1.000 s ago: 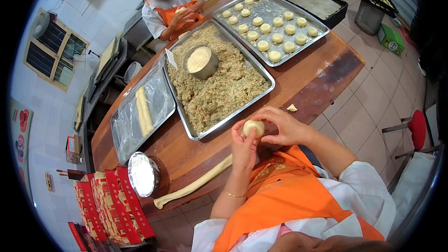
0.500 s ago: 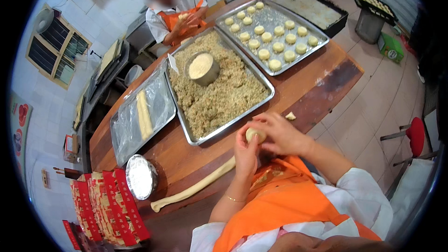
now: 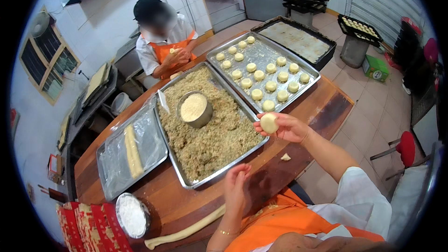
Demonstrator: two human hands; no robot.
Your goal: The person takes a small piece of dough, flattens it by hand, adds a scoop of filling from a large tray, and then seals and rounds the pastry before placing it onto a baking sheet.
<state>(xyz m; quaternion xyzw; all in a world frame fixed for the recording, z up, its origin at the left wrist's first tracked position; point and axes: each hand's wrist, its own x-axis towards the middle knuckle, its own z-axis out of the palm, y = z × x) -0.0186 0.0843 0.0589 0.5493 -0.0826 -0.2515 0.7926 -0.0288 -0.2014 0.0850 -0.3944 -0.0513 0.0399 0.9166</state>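
Note:
A round, pale, flattened filled bun (image 3: 269,123) is held in the fingers of my right hand (image 3: 291,127), raised over the near right corner of the filling tray, close to the tray of pastries. My left hand (image 3: 236,183) hovers over the table at the near edge of the filling tray, loosely bent, with nothing visible in it. Beside my left wrist a long dough rope (image 3: 186,231) lies on the wooden table. Crumbly brown-green filling (image 3: 205,135) fills the middle tray, and a metal bowl of pale crumbs (image 3: 194,109) sits in it.
Rows of round pastries lie on a metal tray (image 3: 305,97) at the far right. To the left, a film-lined tray (image 3: 109,168) bears another dough strip (image 3: 133,151). A bowl of white flour (image 3: 132,215) stands near left. Across the table a co-worker (image 3: 163,42) handles dough. A dough scrap (image 3: 285,157) lies right.
My hands have parted. The right one has carried the bun forward toward the pastry tray, while the left stays nearer to me. The view has shifted.

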